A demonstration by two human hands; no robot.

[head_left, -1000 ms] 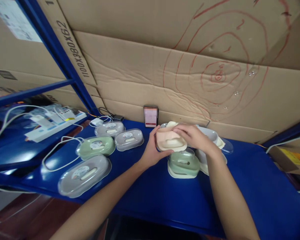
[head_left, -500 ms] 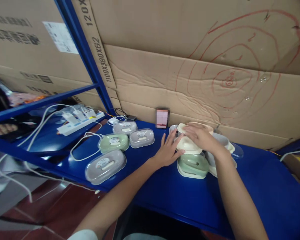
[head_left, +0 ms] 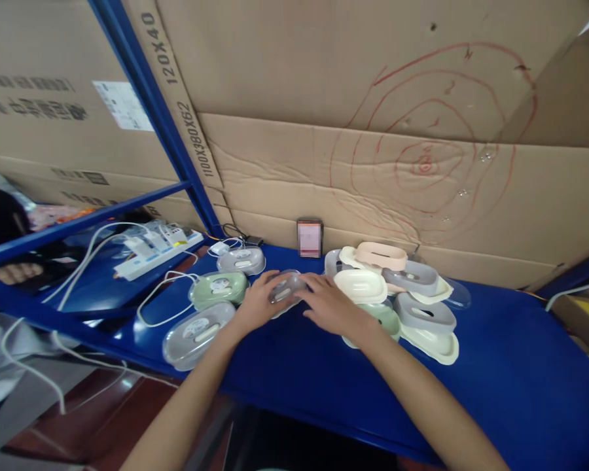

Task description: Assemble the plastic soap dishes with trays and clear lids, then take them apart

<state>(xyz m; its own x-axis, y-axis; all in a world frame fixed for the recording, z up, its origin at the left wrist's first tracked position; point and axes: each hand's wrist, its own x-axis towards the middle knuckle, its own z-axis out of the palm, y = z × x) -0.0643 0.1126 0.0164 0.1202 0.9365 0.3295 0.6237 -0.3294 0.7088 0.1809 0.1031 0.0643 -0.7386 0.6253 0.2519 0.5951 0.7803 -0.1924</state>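
My left hand (head_left: 261, 302) curls round the left side of a small grey soap box (head_left: 285, 291) with a clear lid. From the other side my right hand (head_left: 331, 304) has its fingers on the same box, partly covering it. To the left lie a green lidded soap box (head_left: 220, 289) and two grey ones, the nearer grey box (head_left: 196, 333) and the farther grey box (head_left: 241, 260). Close to my right hand sit a cream tray (head_left: 360, 286) and a green tray (head_left: 387, 319), the latter partly hidden by my wrist.
At the right are a peach frame (head_left: 381, 255), grey frames (head_left: 426, 314), and a clear lid (head_left: 457, 294). A phone (head_left: 309, 238) leans against the cardboard (head_left: 269, 196). White cables and a power strip (head_left: 160, 255) lie left, by a blue post (head_left: 147, 98); another person's hand (head_left: 17, 271) shows beyond.
Both my hands have moved left from the cream and green pieces to the small grey lidded soap box. The camera view has shifted slightly.
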